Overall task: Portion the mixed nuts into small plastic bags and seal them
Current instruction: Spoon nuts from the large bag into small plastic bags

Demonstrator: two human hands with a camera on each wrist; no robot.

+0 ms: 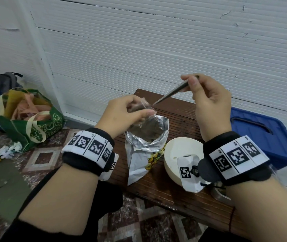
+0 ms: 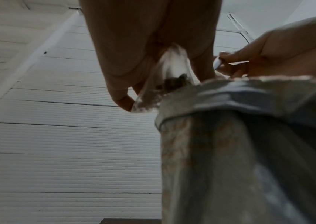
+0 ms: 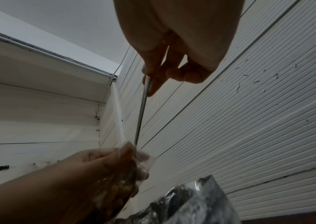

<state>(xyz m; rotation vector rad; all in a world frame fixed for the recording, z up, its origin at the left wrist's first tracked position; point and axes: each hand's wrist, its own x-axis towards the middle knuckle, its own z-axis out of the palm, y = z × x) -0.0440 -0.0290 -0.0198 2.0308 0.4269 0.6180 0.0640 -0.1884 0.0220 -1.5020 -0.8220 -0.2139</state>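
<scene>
right hand [image 1: 207, 96], spoon [image 1: 172, 92] slanting into small bag [image 1: 142, 106]

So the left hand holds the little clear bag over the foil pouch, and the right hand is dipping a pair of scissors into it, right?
Not scissors. The head view shows the right hand holding a metal spoon by its handle, its tip in the clear bag held by the left hand above the foil pouch.

1. Small clear bag [image 1: 143, 106]: held up in the left hand [image 1: 121, 116], mouth open, some brown nuts [image 2: 174, 82] already inside. It hangs right over the foil pouch.
2. Foil pouch [image 1: 146, 142]: standing on the wooden table [image 1: 183, 119], top torn wide open, silver inside, dark nuts visible.
3. Spoon [image 1: 172, 92]: thin metal handle pinched by the right hand [image 1: 209, 103], tip angled down into the small bag's mouth.
</scene>
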